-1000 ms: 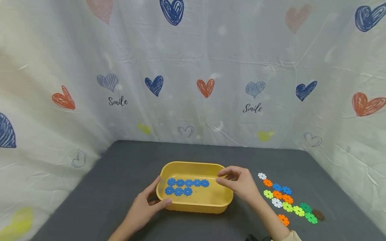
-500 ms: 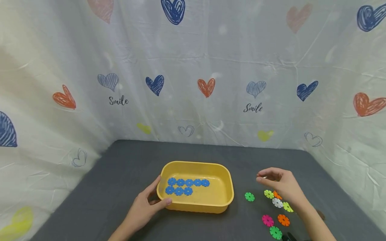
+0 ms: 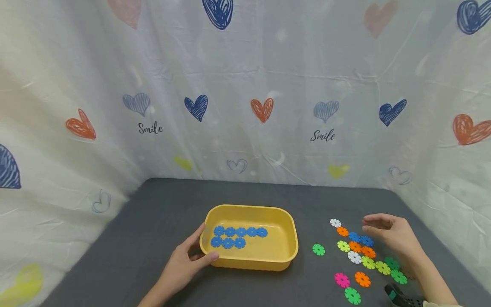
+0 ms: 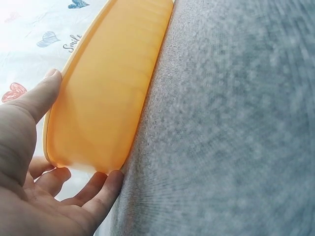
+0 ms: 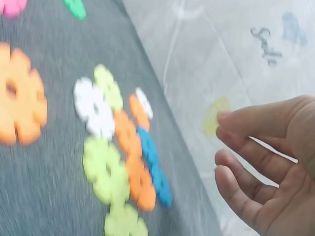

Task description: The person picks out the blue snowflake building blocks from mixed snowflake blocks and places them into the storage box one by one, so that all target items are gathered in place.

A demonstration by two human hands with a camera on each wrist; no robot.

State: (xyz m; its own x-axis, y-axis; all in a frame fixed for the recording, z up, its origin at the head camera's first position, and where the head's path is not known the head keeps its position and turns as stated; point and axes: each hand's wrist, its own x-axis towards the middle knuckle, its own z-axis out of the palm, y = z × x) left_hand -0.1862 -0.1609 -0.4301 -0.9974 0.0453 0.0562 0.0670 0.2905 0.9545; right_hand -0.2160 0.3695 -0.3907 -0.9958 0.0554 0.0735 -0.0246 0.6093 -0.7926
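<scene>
A yellow plastic tub [image 3: 249,264] stands on the dark table, with blue snowflake discs [image 3: 241,232] lying in two rows inside. My left hand [image 3: 184,260] grips its left end. In the left wrist view, the thumb lies at the rim of the tub [image 4: 108,93] and the fingertips press against its end wall. Beyond the loose discs to the right hovers my right hand [image 3: 395,234], fingers loosely bent and nothing between them. Close to it are blue discs [image 3: 367,241] and orange discs [image 3: 368,252], which the right wrist view also shows below the hand.
More discs spread over the right side: a white disc [image 3: 335,223], yellow-green disc [image 3: 382,267], pink disc [image 3: 342,280] and several others. A lone green disc [image 3: 318,250] lies beside the tub. A black strap [image 3: 402,296] sits at the right wrist. A heart-printed curtain [image 3: 245,140] hangs behind.
My right hand has moved from over the tub's right end rightward past the scattered discs, uncovering pink and green ones that the forearm hid. The left hand and tub keep their place.
</scene>
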